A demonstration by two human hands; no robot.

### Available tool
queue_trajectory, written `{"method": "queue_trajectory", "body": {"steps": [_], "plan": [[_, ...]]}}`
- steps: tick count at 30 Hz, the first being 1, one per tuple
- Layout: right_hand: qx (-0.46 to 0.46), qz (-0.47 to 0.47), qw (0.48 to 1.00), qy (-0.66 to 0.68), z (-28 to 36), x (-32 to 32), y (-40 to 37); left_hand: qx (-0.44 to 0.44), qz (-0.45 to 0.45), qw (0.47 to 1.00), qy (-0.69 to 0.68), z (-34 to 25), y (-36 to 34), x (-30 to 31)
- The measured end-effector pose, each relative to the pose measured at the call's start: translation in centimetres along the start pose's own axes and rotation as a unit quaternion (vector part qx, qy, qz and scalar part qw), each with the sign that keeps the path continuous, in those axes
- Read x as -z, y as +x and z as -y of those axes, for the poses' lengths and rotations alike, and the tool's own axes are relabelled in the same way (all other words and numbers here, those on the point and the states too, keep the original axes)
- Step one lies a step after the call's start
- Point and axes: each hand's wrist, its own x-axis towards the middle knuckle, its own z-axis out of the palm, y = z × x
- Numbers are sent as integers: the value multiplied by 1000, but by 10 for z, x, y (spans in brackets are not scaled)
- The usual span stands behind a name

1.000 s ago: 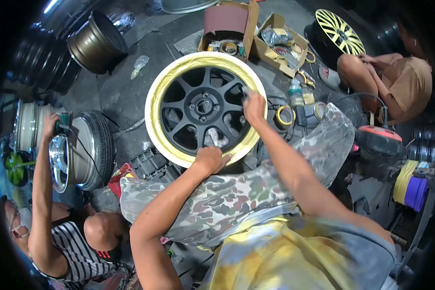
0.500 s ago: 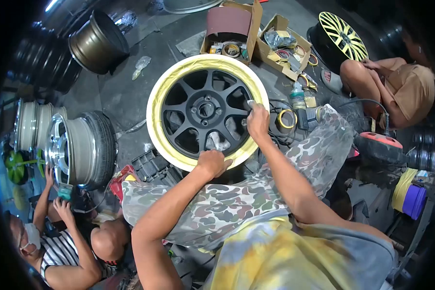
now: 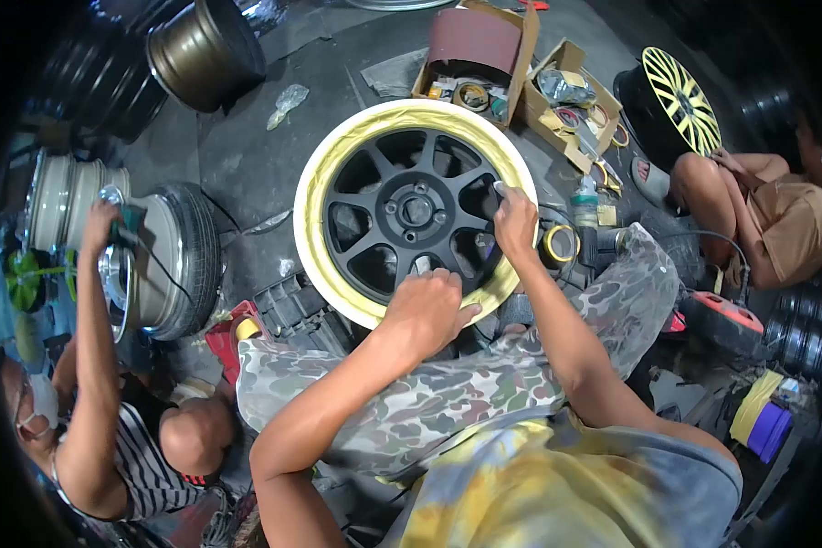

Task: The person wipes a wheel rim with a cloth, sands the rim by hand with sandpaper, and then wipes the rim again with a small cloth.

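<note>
A matte black multi-spoke wheel (image 3: 417,212) lies face up before me, its rim lip covered with yellow masking tape (image 3: 317,228). My right hand (image 3: 516,224) is closed at the right inner edge of the rim, pinching a small pale grey piece (image 3: 500,187) that looks like folded sandpaper or cloth. Over the lower spokes, my left hand (image 3: 426,310) is curled, thumb toward the taped lip. A similar pale piece (image 3: 422,264) pokes out beyond its knuckles; the fingertips are hidden beneath the hand. Camouflage trousers (image 3: 429,384) cover my legs just below the wheel.
Cardboard boxes (image 3: 571,110) of tape rolls stand behind the wheel. A yellow tape roll (image 3: 562,243) lies at right. One person at left (image 3: 146,457) holds a green power tool (image 3: 130,225) at a chrome wheel; another (image 3: 767,201) sits at right by a yellow-spoked wheel (image 3: 680,100).
My left hand has moved up and right, further over the spokes. My right hand stays at the rim's right side. The person at left has raised the green tool. The view has shifted slightly.
</note>
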Motion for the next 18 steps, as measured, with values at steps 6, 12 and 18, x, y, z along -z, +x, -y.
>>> {"method": "queue_trajectory", "body": {"steps": [6, 12, 18], "plan": [[52, 103, 992, -58, 6, -57, 80, 17, -89, 994, 54, -4, -36, 20], [288, 135, 948, -25, 57, -141, 139, 31, -121, 988, 88, -24, -62, 42], [403, 260, 877, 28, 153, -182, 102, 45, -117, 985, 118, -26, -58, 48]]}}
